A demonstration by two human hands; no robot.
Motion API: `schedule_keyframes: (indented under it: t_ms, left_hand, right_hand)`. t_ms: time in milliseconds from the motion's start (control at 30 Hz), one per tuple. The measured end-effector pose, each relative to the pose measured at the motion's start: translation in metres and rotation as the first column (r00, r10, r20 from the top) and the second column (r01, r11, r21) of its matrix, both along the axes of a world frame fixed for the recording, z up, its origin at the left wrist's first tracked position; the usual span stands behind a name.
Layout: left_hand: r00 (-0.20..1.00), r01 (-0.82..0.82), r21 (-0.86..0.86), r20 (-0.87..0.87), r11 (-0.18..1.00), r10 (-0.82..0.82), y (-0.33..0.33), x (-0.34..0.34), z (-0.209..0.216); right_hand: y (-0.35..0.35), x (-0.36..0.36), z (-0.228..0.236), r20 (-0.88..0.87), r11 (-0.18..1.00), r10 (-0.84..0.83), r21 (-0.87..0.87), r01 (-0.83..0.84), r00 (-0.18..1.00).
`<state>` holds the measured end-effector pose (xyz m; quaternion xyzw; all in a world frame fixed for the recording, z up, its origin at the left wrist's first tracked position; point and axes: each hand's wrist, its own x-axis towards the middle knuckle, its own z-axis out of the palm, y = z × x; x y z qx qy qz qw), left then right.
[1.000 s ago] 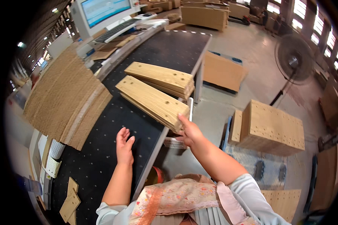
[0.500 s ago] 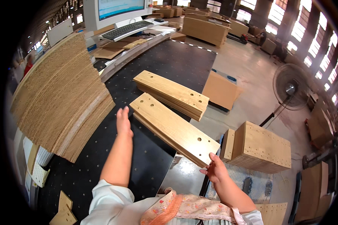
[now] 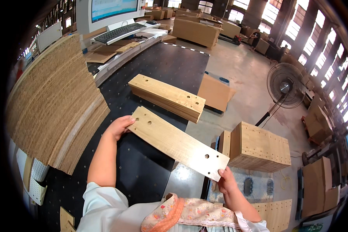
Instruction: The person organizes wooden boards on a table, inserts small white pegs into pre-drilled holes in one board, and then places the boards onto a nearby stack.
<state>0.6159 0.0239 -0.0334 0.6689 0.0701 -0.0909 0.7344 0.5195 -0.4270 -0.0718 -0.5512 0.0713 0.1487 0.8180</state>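
A light wooden board [image 3: 178,141] with drilled holes at its ends is held in front of me, its broad face tilted toward me. My left hand [image 3: 121,127] grips its far left end, thumb on top. At the near right corner my right hand [image 3: 227,181] is closed on the board, thumb over the face. Whether more boards lie underneath it cannot be seen. Just beyond, a stack of similar drilled boards [image 3: 164,94] rests on the black work table [image 3: 139,166].
A tall stack of brown panels [image 3: 54,100] stands at the left. Behind it are a monitor [image 3: 110,9] and keyboard [image 3: 120,33]. On the right stand a pile of drilled boards [image 3: 265,145], a cardboard box [image 3: 214,92] and a pedestal fan [image 3: 285,87].
My left hand has closed on the board's left end, where it was open beside it. The board has tipped so its face turns toward me. The view has shifted slightly.
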Motion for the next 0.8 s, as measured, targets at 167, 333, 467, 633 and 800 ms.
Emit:
schedule_keyframes:
  t_ms: [167, 333, 467, 633, 800]
  left_hand:
    - [0.973, 0.169, -0.096, 0.177, 0.981, -0.150, 0.020, -0.047, 0.003]
    - [0.970, 0.203, -0.036, 0.141, 0.979, -0.196, 0.026, -0.063, -0.001]
    - [0.956, 0.270, -0.117, 0.155, 0.956, -0.251, 0.034, -0.067, -0.015]
    - [0.967, 0.191, -0.114, 0.195, 0.975, -0.166, 0.031, -0.069, -0.029]
    - [0.976, 0.094, -0.025, 0.199, 0.995, -0.087, 0.032, -0.069, -0.032]
  right_hand:
    - [-0.005, 0.004, 0.016, 0.359, 0.968, 0.156, -0.243, -0.069, 0.920]
    - [-0.011, -0.005, -0.011, 0.497, 0.917, 0.286, -0.389, -0.084, 0.819]
    - [0.000, -0.015, -0.011, 0.540, 0.899, 0.316, -0.433, -0.064, 0.780]
    - [-0.002, -0.013, -0.013, 0.587, 0.862, 0.352, -0.508, -0.007, 0.729]
    - [0.001, -0.014, -0.017, 0.559, 0.889, 0.316, -0.457, -0.034, 0.766]
